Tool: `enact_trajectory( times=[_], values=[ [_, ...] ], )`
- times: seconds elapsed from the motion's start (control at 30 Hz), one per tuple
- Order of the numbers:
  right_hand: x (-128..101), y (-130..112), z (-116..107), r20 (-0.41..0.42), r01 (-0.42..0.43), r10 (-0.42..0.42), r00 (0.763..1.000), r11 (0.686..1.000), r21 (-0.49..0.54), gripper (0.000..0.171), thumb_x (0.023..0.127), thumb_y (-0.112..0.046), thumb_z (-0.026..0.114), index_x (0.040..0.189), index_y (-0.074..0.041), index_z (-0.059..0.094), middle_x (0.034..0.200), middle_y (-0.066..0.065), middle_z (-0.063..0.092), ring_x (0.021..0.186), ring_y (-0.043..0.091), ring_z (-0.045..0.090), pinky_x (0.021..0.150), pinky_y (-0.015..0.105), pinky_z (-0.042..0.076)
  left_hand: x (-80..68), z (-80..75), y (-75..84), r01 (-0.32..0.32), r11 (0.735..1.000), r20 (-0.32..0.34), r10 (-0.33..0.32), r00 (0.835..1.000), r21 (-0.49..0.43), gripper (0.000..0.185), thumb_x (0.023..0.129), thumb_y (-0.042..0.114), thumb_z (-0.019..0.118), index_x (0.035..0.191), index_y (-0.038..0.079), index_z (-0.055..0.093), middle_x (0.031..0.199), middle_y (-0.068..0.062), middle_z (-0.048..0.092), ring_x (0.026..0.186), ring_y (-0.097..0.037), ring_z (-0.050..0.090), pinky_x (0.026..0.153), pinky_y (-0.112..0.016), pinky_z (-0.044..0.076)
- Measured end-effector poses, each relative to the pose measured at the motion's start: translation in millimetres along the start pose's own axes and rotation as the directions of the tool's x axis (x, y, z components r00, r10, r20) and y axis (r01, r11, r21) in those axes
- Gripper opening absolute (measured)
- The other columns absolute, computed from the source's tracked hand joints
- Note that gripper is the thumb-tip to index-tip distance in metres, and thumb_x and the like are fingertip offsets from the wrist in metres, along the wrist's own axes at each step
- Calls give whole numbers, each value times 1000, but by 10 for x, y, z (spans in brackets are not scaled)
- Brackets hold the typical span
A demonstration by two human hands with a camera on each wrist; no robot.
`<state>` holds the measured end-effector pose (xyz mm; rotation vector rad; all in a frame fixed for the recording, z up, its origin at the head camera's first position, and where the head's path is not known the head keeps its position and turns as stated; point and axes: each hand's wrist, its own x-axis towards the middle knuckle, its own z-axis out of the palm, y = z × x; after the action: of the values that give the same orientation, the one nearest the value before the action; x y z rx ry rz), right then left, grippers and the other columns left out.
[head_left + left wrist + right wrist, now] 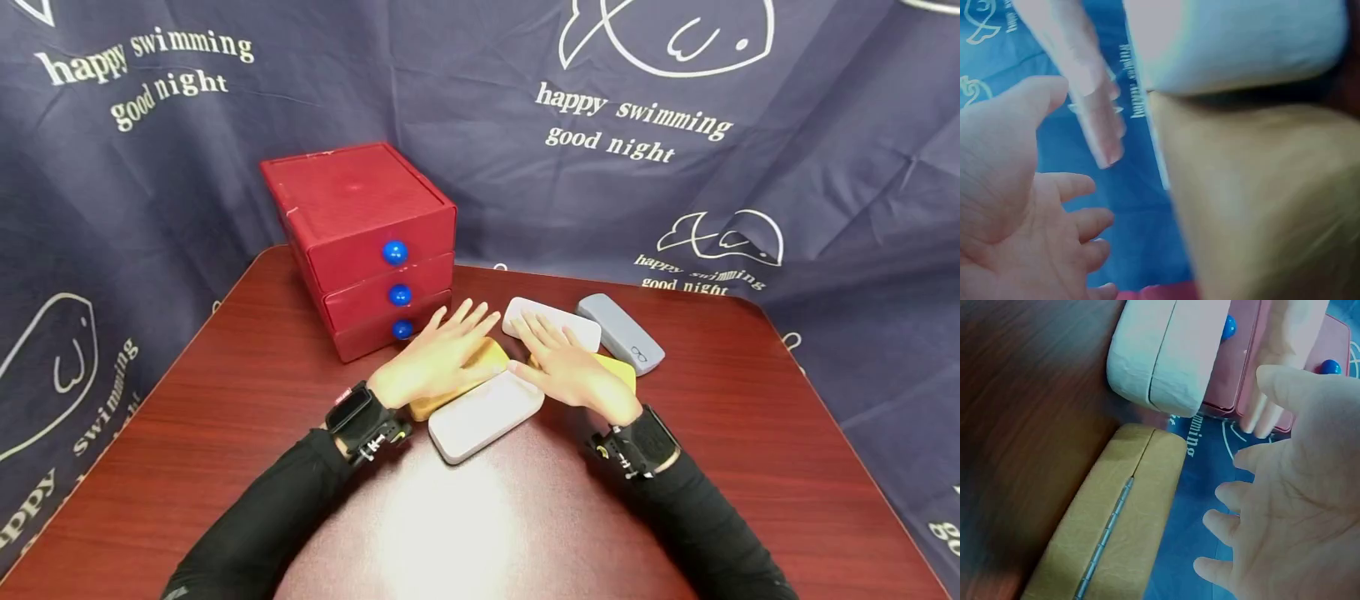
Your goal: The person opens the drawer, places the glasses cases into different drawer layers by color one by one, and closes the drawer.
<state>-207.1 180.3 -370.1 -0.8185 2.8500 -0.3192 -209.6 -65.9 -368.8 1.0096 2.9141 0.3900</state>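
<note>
My left hand [431,362] is spread flat over a golden-brown glasses case [489,360], fingers straight and nothing in the palm. My right hand [566,367] is spread the same way above a yellow glasses case [621,372] and partly hides it. In the right wrist view a metal hinge shows along the yellow case [1141,512]. Between the hands and nearer me lies a white glasses case [483,417]. A second white case [577,325] lies beyond my right fingers. To its right is a grey case [618,333] marked with a small glasses drawing.
A red three-drawer box [360,200] with blue round knobs [395,252] stands at the back left of the reddish-brown table [750,433]. Behind the table hangs a dark blue printed curtain [480,100].
</note>
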Motion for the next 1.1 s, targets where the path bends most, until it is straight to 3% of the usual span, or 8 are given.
enact_trajectory(
  times=[0.27,0.4,0.47,0.57,0.67,0.77,0.97,1.1],
  values=[
    [-10,19,-83,-41,35,-30,999,994,106,69,102,-48,51,159,-14,33,169,17,22,158,34,19,123,58,19,-122,-402,25,-28,995,-143,13,990,-98,70,99,48,57,158,16,37,162,-15,39,155,-38,26,125,-56,17],
    [-36,-13,-164,-118,77,-60,991,987,143,64,101,-44,57,155,-13,44,163,18,34,153,31,33,121,52,29,-258,-679,74,-48,988,-286,4,958,-146,65,97,43,64,153,17,46,157,-13,48,151,-38,35,124,-53,24],
    [-39,-58,-213,-164,93,-67,984,983,159,61,100,-43,59,152,-15,48,161,15,40,151,27,37,120,49,32,-349,-822,68,-85,987,-398,24,917,-136,61,95,38,67,150,15,51,152,-12,54,148,-37,42,122,-52,29],
    [-41,-142,-286,-239,120,-74,968,976,184,56,99,-39,61,150,-18,50,157,7,46,146,22,44,117,46,37,-480,-1001,18,-151,984,-565,71,822,-96,53,94,27,71,143,11,58,144,-12,61,139,-35,52,119,-51,33],
    [-6,-231,-364,-314,157,-91,945,968,193,53,99,-36,62,148,-20,52,150,1,52,136,18,52,113,43,42,-590,-1136,-79,-155,985,-674,63,736,-78,48,94,20,70,140,9,61,139,-12,65,132,-33,57,116,-47,36],
    [83,-341,-466,-385,228,-149,911,959,169,51,98,-30,65,146,-17,53,140,2,56,123,17,58,104,40,48,-683,-1239,-207,-93,990,-739,-18,673,-108,44,94,18,68,138,13,63,138,-8,66,129,-29,59,114,-43,40],
    [363,-619,-715,-462,355,-290,838,933,57,48,96,-21,67,141,-13,55,126,7,58,107,19,62,83,34,55,-806,-1387,-501,-6,970,-831,-206,517,-244,34,95,15,63,129,12,70,129,-6,71,115,-24,64,103,-21,42],
    [568,-803,-846,-477,400,-362,801,916,-23,44,96,-20,66,138,-13,55,121,7,58,103,17,63,80,33,56,-846,-1428,-714,69,927,-808,-357,468,-370,33,95,16,60,126,12,72,125,-7,72,115,-23,65,103,-19,41]
  ],
)
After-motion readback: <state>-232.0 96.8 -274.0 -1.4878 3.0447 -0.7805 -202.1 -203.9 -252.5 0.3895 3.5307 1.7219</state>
